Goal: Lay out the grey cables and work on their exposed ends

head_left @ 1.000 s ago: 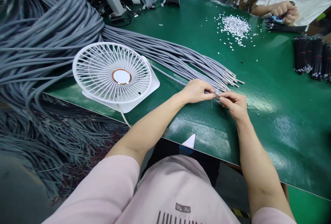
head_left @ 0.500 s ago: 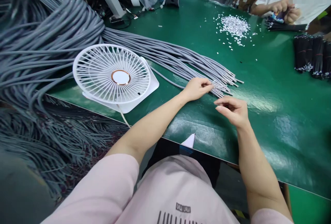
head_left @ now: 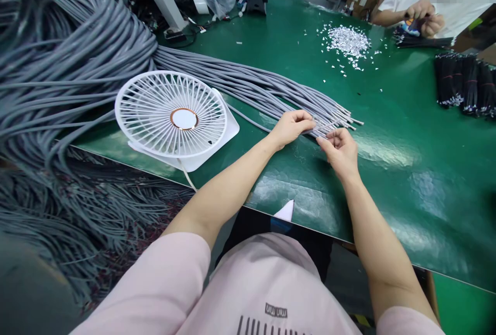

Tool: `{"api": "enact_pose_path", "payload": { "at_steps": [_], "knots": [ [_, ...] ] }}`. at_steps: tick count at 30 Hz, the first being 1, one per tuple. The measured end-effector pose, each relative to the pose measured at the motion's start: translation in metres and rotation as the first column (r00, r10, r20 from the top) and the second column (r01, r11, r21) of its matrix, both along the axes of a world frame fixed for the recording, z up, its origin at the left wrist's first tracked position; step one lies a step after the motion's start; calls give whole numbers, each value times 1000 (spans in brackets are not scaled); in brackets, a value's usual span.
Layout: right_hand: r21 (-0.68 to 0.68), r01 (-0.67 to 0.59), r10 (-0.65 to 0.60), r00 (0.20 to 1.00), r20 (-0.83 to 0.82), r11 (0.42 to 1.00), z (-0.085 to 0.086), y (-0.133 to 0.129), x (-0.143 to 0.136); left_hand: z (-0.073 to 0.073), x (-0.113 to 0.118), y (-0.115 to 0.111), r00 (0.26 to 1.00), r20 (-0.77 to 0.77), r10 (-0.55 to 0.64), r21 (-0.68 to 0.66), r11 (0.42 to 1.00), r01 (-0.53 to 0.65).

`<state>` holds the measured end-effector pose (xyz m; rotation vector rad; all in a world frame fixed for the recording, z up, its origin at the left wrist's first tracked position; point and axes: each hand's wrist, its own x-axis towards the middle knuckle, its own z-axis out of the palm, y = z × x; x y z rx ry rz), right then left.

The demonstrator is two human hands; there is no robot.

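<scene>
A long bundle of grey cables [head_left: 248, 84] runs across the green table, its pale stripped ends [head_left: 343, 115] fanned out to the right. At the near side of these ends, my left hand [head_left: 292, 127] pinches a grey cable between thumb and fingers. Just to its right, my right hand [head_left: 341, 150] has thumb and fingertips closed at the end of that cable. The fingertips cover the exact spot they grip. Other cable ends lie right behind both hands.
A white fan [head_left: 174, 118] stands left of my left arm. Large grey cable coils [head_left: 77, 41] fill the left side. Silvery scraps [head_left: 349, 41] lie in a heap farther back. At the back right, a co-worker's hands [head_left: 424, 17] work above black wire bundles [head_left: 461, 79].
My right hand has moved left and away from me, and its fingers, apart before, have closed at the cable end. My left hand keeps its pinch, slightly shifted left.
</scene>
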<state>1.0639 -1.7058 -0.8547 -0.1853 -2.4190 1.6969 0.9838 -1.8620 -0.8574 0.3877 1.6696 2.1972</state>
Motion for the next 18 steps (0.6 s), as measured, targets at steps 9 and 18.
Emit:
{"api": "enact_pose_path", "payload": {
  "at_steps": [9,18],
  "knots": [
    [-470,-69,121,989,81,880,9,-28,-17,5,2,-4,998,7,-60,62,996,59],
    [-596,-48,94,995,46,801,-5,-32,-18,8,-6,-14,992,88,-90,128,989,78]
  ]
}}
